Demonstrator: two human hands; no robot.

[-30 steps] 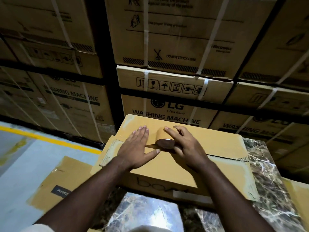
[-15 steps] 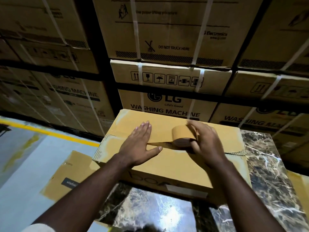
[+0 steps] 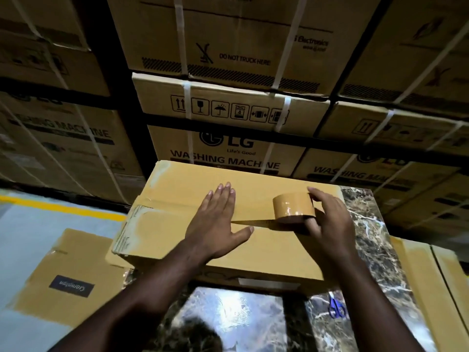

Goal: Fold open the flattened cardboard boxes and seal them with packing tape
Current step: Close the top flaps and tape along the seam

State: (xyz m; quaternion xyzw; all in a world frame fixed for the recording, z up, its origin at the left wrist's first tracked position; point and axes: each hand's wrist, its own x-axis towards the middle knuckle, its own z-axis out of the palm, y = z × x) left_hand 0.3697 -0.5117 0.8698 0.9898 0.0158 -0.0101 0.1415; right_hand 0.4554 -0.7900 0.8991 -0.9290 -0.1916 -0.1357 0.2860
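A brown cardboard box lies on a marble table, its top flaps closed along a middle seam. My left hand presses flat on the flaps over the seam, fingers straight. A roll of brown packing tape stands on the box near its right end. My right hand grips the roll, with fingers in its core and over its rim. A strip of tape runs from the roll leftward along the seam to my left hand.
The dark marble table shows right of and below the box. Blue-handled scissors lie on it near the front right. A flattened box sits at lower left, another cardboard piece at right. Strapped washing machine cartons stack behind.
My right hand has drawn the tape roll rightward along the seam, from beside my left hand to near the box's right end. My left hand stayed pressing on the flaps.
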